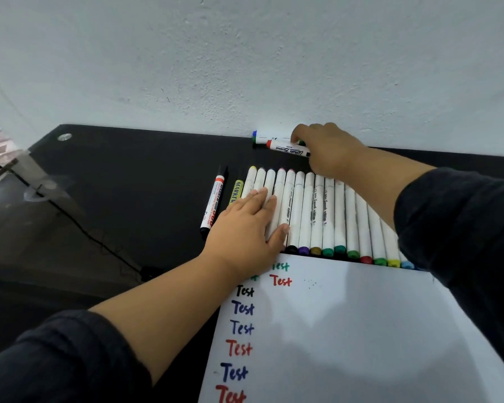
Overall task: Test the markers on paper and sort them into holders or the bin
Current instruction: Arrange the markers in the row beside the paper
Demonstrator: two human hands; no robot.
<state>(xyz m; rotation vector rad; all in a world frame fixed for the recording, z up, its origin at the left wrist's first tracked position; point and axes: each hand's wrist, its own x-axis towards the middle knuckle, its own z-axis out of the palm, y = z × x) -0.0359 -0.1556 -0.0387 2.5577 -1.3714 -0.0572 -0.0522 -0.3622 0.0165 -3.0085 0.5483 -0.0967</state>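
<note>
Black glass desk (122, 181) against a white wall (245, 53). Left hand (252, 225) lying flat, fingers straight, pressing on the row of white markers (317, 210). Right hand (326, 149) curling around a red-capped whiteboard marker (285, 148) just beyond that row. Paper (346, 330) reading "Test" sitting nearer than the fingers.

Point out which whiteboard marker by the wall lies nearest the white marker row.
The red-capped whiteboard marker, lying at an angle; the blue-capped and green-capped ones sit behind it.
</note>
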